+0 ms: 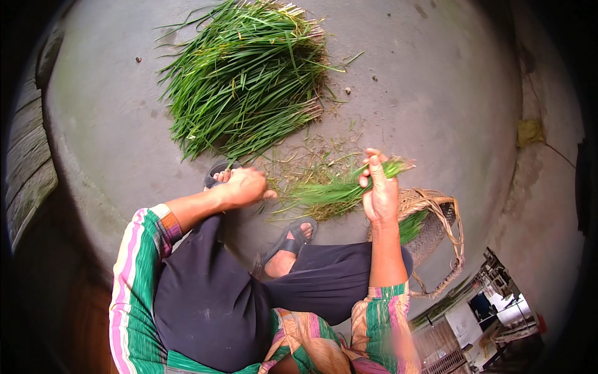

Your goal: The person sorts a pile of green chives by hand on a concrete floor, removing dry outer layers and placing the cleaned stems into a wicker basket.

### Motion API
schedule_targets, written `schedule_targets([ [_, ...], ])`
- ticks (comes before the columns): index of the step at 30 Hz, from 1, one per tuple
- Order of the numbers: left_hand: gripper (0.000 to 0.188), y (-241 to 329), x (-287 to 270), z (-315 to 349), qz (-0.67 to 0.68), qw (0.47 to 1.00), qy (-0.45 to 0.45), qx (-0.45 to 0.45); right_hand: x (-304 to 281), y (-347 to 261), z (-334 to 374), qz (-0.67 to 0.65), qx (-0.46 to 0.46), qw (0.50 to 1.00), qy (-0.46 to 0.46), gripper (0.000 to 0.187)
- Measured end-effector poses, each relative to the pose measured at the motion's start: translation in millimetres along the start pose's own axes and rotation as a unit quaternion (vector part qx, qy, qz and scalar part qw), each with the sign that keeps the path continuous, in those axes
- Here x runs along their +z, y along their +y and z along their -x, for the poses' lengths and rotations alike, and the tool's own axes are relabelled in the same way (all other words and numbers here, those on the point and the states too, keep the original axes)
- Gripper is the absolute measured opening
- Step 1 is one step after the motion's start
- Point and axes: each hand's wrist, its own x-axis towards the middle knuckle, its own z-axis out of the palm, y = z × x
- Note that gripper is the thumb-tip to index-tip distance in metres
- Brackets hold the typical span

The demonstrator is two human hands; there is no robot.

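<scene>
The right hand [381,190] is raised in front of the right knee, its forearm [387,252] rising nearly straight from a striped sleeve [381,311], with the fingers upward and the thumb side turned inward. Its grip is closed around a bunch of green, chive-like stalks [336,192], pinching them near the pale, reddish ends, which point to the right; the blades trail left, above the floor. The left forearm [194,209] slants inward across the left knee, and the left hand [244,186] is held back-up above the sandalled left foot [218,176], fingers curled under and thumb pointing right, apart from the bunch. Motion blur softens that hand, so I cannot tell whether its grip pinches anything. Just beside the right forearm stands a woven basket [425,198] with a looped handle [461,240] and more greens [412,228] inside. A large heap of the same stalks [246,81] lies on the grey floor [448,93] beyond the hands, with loose trimmings [311,163] scattered between.
</scene>
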Motion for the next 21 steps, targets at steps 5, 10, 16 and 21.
schedule_targets([
  [5,0.011,-15.6,-50.7,-57.9,0.08,0.947,0.299,0.082,4.8,20.0,4.7,0.085,0.045,0.994,-0.042,0.021],
  [10,0.013,-37.6,-80.6,-96.2,-0.008,0.97,0.24,-0.029,9.2,21.3,5.1,-0.018,0.099,0.99,-0.095,0.02],
  [16,0.015,-48.6,-69.0,-101.1,-0.07,0.968,0.24,-0.034,11.2,21.4,5.1,-0.001,0.15,0.984,-0.098,0.02],
  [21,0.021,-26.4,-104.1,-41.4,0.175,0.955,0.227,-0.077,12.2,18.6,7.2,0.037,0.181,0.978,-0.101,0.02],
])
